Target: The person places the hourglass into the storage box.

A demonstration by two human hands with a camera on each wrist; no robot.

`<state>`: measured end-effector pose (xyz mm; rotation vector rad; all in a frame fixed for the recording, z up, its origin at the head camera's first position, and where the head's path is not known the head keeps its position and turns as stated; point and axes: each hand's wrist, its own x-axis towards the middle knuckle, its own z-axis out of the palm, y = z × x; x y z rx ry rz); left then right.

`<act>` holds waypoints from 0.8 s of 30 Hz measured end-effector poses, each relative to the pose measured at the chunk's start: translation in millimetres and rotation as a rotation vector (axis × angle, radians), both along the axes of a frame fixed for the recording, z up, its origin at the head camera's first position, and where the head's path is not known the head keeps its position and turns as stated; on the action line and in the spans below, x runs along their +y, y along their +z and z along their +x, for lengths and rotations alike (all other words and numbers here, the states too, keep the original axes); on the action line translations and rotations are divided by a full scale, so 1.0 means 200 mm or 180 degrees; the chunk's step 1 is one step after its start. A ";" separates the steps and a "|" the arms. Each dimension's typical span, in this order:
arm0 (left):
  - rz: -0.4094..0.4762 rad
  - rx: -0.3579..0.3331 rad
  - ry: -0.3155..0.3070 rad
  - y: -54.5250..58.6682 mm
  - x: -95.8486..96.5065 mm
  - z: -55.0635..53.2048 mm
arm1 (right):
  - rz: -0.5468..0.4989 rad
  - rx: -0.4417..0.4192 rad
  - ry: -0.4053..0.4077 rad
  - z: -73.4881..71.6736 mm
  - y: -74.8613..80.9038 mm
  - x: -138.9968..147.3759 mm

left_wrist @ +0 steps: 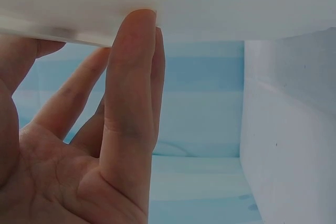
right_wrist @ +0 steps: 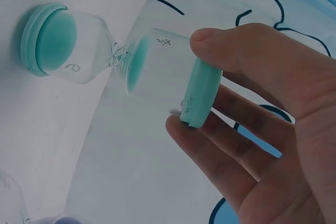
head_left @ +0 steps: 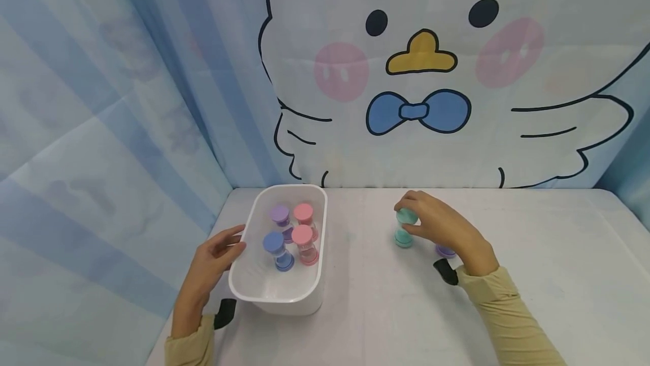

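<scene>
In the head view my right hand (head_left: 447,228) pinches the upper cap of a teal sand timer (head_left: 403,238) between thumb and fingers. The right wrist view shows that sand timer (right_wrist: 89,45) with its glass waist and teal sand, its lower cap right at the tabletop. My left hand (head_left: 210,261) is at the left side of a white plastic bin (head_left: 291,307), straight fingertips (left_wrist: 134,35) touching its outer side. Inside the bin stand a purple sand timer (head_left: 280,214), two pink sand timers (head_left: 303,212) and a blue sand timer (head_left: 274,243).
Partly hidden behind my right wrist, another purple sand timer (head_left: 445,251) is on the white table (head_left: 376,309). A printed cartoon curtain (head_left: 416,157) hangs along the table's back edge, and a blue striped curtain (head_left: 101,185) borders the left side.
</scene>
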<state>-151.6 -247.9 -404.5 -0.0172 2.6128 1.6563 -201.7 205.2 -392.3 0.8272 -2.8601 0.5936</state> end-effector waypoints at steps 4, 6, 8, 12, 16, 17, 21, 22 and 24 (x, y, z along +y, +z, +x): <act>-0.0003 0.0002 0.0005 0.00 0.00 0.00 | 0.0008 0.0020 -0.0023 0.00 0.02 -0.01; 0.0011 -0.0007 0.0008 0.00 0.00 0.00 | 0.0014 0.0016 -0.0045 0.01 0.03 -0.02; 0.0022 -0.0015 0.0011 0.00 0.00 0.00 | 0.0016 0.0015 -0.0060 0.01 0.04 -0.02; 0.0029 -0.0032 0.0018 0.00 0.00 0.00 | 0.0003 0.0045 -0.0061 0.02 0.06 -0.03; 0.0035 -0.0043 0.0020 0.00 0.00 0.00 | -0.0022 0.0116 -0.0028 0.02 0.07 -0.04; 0.0042 -0.0041 0.0020 0.00 0.00 0.00 | -0.0033 0.0138 -0.0015 0.02 0.07 -0.04; 0.0051 -0.0021 0.0015 0.00 0.00 0.00 | -0.0065 0.0247 0.0047 0.03 0.08 -0.05; 0.0054 -0.0012 0.0010 0.00 0.00 0.00 | -0.0073 0.0270 0.0061 0.03 0.09 -0.05; 0.0063 0.0008 -0.0004 0.00 0.00 0.00 | -0.0092 0.0304 0.0081 0.03 0.09 -0.06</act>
